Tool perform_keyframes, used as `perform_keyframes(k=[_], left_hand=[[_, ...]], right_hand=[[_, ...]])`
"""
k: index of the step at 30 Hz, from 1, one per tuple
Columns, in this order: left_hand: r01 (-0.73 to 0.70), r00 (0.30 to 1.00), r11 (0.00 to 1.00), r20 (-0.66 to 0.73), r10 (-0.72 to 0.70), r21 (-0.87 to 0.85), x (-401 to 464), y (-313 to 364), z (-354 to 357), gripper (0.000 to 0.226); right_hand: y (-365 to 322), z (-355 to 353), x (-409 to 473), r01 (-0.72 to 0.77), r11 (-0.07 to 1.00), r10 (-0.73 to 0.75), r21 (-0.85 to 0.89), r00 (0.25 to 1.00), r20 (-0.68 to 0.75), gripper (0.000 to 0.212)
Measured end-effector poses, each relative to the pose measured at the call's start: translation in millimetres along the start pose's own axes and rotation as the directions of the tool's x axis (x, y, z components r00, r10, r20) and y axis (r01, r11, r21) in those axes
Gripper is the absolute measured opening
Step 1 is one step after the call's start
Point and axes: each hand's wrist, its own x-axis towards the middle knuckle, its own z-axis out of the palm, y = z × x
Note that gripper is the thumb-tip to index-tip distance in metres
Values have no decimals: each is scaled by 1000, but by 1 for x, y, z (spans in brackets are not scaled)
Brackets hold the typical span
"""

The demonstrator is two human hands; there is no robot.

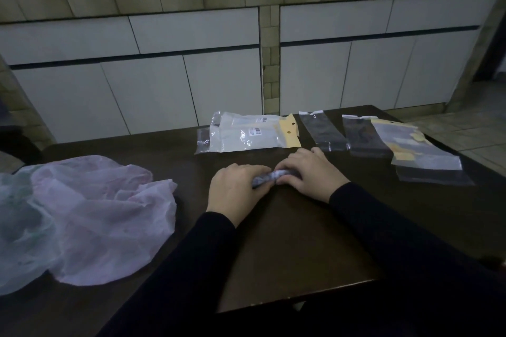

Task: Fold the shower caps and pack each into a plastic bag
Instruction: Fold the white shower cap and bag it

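Note:
A shower cap [269, 176] is rolled into a narrow bundle on the dark table, mid-frame. My left hand [235, 190] grips its left end and my right hand [308, 171] grips its right end; only the short middle stretch shows between them. A loose heap of pale pink and green shower caps [82, 213] lies at the left. Packed plastic bags [246, 133] with yellow header cards sit at the far edge. Empty clear plastic bags [323, 131] lie to their right.
More plastic bags [410, 145], some with yellow cards, overlap near the table's right edge [449, 150]. The dark wooden table [287, 241] ends close to my body. White cabinet doors [178, 85] and a tiled counter stand behind.

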Motion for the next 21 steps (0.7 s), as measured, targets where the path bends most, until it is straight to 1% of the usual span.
perform_keyframes(k=[2,3,5,6,7,8,10,13,15,21], left_hand=[[-29,999,1000,-15,29,7,6,0,6,22],[-41,999,999,-26,41,10,11,0,9,22],[-47,997,999,-62,48,15,20,-1,15,19],[-47,996,999,-74,48,17,25,-1,18,18],[-53,995,998,-84,55,22,30,-1,23,17],[-57,994,998,-89,59,25,35,-2,27,17],[-66,992,998,-104,68,22,45,-5,35,16],[-76,988,997,-131,79,29,58,-7,47,17],[-72,987,997,-143,73,17,64,-10,53,17],[-32,984,999,-174,29,-13,74,-13,61,17]], right_hand=[[11,-2,-1,-56,989,52,139,998,32,31],[17,-3,-2,-88,973,86,213,996,16,33],[33,-7,-1,-160,938,200,309,974,-103,32],[42,-9,1,-211,935,266,285,948,-172,29],[51,-9,5,-281,937,325,209,920,-220,27],[59,-9,9,-361,926,378,114,895,-237,27],[74,-6,18,-468,883,451,-45,870,-199,31],[86,0,34,-470,867,462,-167,883,-84,42],[90,1,43,-462,864,463,-199,885,-43,47],[96,0,54,-432,879,432,-203,901,-49,31]])
